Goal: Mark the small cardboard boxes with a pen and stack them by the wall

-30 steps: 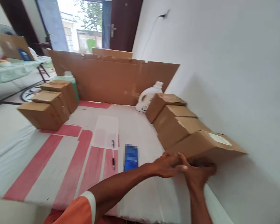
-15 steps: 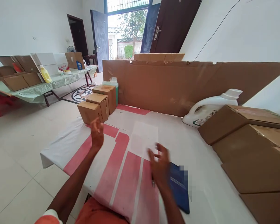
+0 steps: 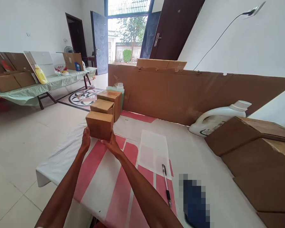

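Between my two hands is a small brown cardboard box [image 3: 99, 126], at the near end of a row of boxes. My left hand [image 3: 85, 140] presses its left side, and my right hand [image 3: 112, 144] grips its lower right corner. Whether its base is off the cloth I cannot tell. Right behind it stand a second cardboard box [image 3: 102, 104] and a taller one [image 3: 114, 96]. To the right of my hands lie a white sheet of paper [image 3: 153, 145] and a pen [image 3: 166, 186] with black ends, its tip end resting on the sheet.
A dark blue flat object [image 3: 196, 202], partly pixelated, lies at the near right. Larger cardboard boxes [image 3: 251, 152] and a white jug [image 3: 218, 122] line the right side. A cardboard panel [image 3: 175, 95] closes the back, with a pale green bottle [image 3: 120, 88] at its left end.
Both hands have moved; the right one swung left across the table from above the pen. They now hold the nearest box, which has turned slightly. The pen is uncovered.
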Motion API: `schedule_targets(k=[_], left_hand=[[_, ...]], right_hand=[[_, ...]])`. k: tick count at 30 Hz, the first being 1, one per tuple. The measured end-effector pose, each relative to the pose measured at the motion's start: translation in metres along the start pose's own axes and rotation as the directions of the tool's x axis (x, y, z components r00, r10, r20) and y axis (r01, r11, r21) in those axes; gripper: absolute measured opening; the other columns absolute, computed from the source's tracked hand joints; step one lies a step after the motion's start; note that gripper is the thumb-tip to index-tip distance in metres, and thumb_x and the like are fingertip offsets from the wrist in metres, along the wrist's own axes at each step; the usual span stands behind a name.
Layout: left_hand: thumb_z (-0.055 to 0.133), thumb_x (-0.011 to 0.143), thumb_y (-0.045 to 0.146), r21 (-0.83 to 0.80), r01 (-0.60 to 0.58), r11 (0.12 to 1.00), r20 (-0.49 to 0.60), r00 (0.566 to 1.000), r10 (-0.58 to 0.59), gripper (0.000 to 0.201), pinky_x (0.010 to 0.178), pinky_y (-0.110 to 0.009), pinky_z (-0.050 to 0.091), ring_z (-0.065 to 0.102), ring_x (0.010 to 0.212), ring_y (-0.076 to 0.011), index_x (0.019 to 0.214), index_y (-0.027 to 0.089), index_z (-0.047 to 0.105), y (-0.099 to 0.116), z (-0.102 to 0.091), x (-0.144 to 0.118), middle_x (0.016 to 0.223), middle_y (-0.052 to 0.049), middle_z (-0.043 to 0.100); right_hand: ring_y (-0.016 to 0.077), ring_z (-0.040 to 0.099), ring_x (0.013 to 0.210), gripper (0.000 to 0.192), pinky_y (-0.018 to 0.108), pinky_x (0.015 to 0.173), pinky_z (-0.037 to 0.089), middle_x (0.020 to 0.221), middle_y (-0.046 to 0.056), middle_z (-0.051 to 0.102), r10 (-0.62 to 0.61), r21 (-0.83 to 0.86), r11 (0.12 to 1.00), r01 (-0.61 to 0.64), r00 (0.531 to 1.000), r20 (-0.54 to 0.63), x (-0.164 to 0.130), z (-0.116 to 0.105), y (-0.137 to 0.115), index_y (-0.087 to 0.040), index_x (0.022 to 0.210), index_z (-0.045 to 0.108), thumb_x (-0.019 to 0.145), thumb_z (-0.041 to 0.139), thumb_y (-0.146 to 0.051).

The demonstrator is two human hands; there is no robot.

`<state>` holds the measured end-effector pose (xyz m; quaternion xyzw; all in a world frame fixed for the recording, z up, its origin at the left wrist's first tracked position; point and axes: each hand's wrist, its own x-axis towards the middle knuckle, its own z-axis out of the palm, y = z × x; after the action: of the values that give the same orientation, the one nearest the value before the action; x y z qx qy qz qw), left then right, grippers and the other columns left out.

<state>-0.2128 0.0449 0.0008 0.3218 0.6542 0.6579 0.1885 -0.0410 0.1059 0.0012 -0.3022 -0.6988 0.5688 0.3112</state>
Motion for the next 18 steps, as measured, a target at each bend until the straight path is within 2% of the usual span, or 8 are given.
schedule_targets(k=[2,6,8,10,13,16,18], left_hand=[[0.038,0.106,0.064,0.017,-0.010,1.000,0.051,0.999,0.009,0.059,0.113,-0.053,0.045,0.053,0.138,-0.0313,0.142,0.020,0.056,-0.004,0.001,-0.046,0.149,-0.015,0.058],[0.040,0.103,0.067,0.048,-0.018,0.999,0.170,0.985,0.010,0.064,0.112,-0.050,0.045,0.050,0.142,-0.0309,0.152,0.026,0.047,0.001,0.004,-0.166,0.155,-0.013,0.052],[0.039,0.104,0.065,0.078,-0.049,0.996,0.240,0.970,0.029,0.064,0.106,-0.050,0.049,0.052,0.137,-0.0319,0.157,0.028,0.043,0.009,0.005,-0.221,0.152,-0.014,0.051],[0.035,0.104,0.066,0.099,-0.103,0.990,0.307,0.949,0.068,0.067,0.102,-0.051,0.050,0.056,0.129,-0.0328,0.159,0.029,0.041,0.019,0.005,-0.261,0.147,-0.014,0.052],[0.032,0.103,0.068,0.109,-0.194,0.975,0.380,0.915,0.140,0.070,0.109,-0.055,0.046,0.052,0.130,-0.0344,0.161,0.029,0.041,0.034,0.009,-0.290,0.143,-0.014,0.051],[0.034,0.103,0.066,0.139,-0.262,0.955,0.410,0.893,0.186,0.070,0.119,-0.058,0.038,0.044,0.141,-0.0351,0.162,0.027,0.040,0.043,0.016,-0.295,0.147,-0.014,0.046],[0.034,0.104,0.066,0.158,-0.266,0.951,0.396,0.899,0.186,0.070,0.122,-0.059,0.035,0.040,0.145,-0.0350,0.162,0.027,0.040,0.047,0.019,-0.294,0.150,-0.014,0.043]], right_hand=[[0.0326,0.034,0.154,0.098,0.051,0.118,0.040,0.166,0.010,0.041,0.042,0.009,0.999,-0.042,0.998,-0.037,-0.032,-0.011,0.006,-0.029,0.166,0.027,0.083,0.073,-0.057],[0.0330,0.048,0.143,0.076,0.052,0.112,0.045,0.157,0.010,0.050,0.136,0.023,0.991,-0.134,0.978,-0.157,-0.123,-0.053,0.015,-0.033,0.161,0.037,0.093,0.061,-0.058],[0.0322,0.058,0.130,0.065,0.050,0.107,0.048,0.146,0.012,0.059,0.174,-0.002,0.984,-0.181,0.951,-0.255,-0.170,-0.077,0.013,-0.030,0.154,0.048,0.098,0.052,-0.061],[0.0311,0.062,0.123,0.061,0.046,0.103,0.050,0.138,0.013,0.064,0.179,-0.042,0.978,-0.206,0.919,-0.352,-0.208,-0.097,0.007,-0.026,0.146,0.058,0.099,0.048,-0.065],[0.0320,0.057,0.134,0.064,0.045,0.107,0.049,0.146,0.014,0.062,0.171,-0.054,0.974,-0.221,0.869,-0.465,-0.245,-0.115,-0.001,-0.023,0.143,0.062,0.098,0.051,-0.066],[0.0349,0.051,0.142,0.075,0.050,0.113,0.045,0.157,0.014,0.055,0.213,0.025,0.972,-0.235,0.828,-0.518,-0.264,-0.117,-0.002,-0.021,0.149,0.058,0.093,0.058,-0.070],[0.0353,0.047,0.148,0.079,0.052,0.118,0.041,0.160,0.014,0.052,0.248,0.118,0.969,-0.218,0.828,-0.504,-0.272,-0.112,0.002,-0.021,0.153,0.055,0.091,0.060,-0.071]])
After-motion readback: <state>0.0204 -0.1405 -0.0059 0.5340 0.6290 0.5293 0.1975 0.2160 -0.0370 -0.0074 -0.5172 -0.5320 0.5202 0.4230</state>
